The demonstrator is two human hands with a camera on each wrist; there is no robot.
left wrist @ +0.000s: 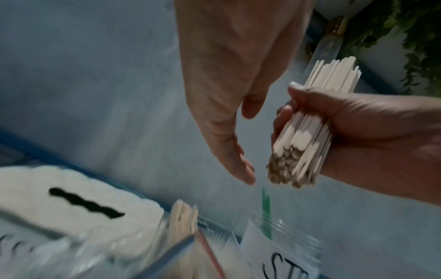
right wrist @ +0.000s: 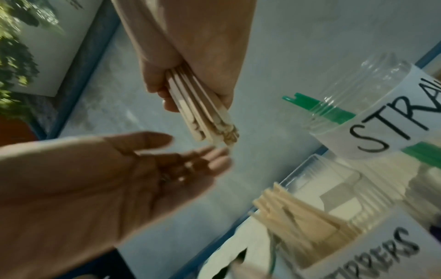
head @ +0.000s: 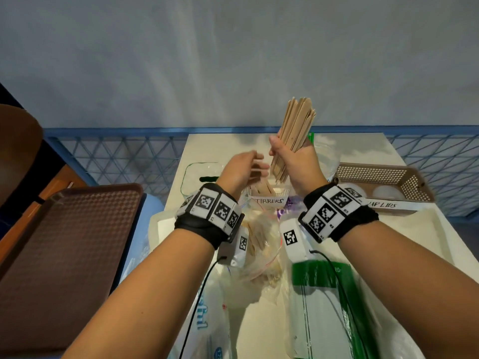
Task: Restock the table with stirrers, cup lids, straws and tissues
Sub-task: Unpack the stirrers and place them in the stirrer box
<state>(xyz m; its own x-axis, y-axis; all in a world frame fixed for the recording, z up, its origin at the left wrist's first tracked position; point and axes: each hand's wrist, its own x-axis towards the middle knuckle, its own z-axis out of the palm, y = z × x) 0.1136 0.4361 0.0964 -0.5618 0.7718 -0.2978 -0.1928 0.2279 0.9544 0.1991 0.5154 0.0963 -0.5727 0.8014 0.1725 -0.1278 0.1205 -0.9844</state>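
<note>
Matt pale wooden stirrers (head: 294, 136); clear glossy plastic cup (right wrist: 353, 98).

The head view is evenly and softly lit, bright on the white worktop (head: 207, 146), with straight lines bowed toward the frame edges. The left hand (head: 242, 168) is smeared by motion blur. Both wrist views are dimmer, bluish and grainy; lower parts of both frames, where labelled cups (right wrist: 372, 251) stand, are streaked and out of focus.
</note>
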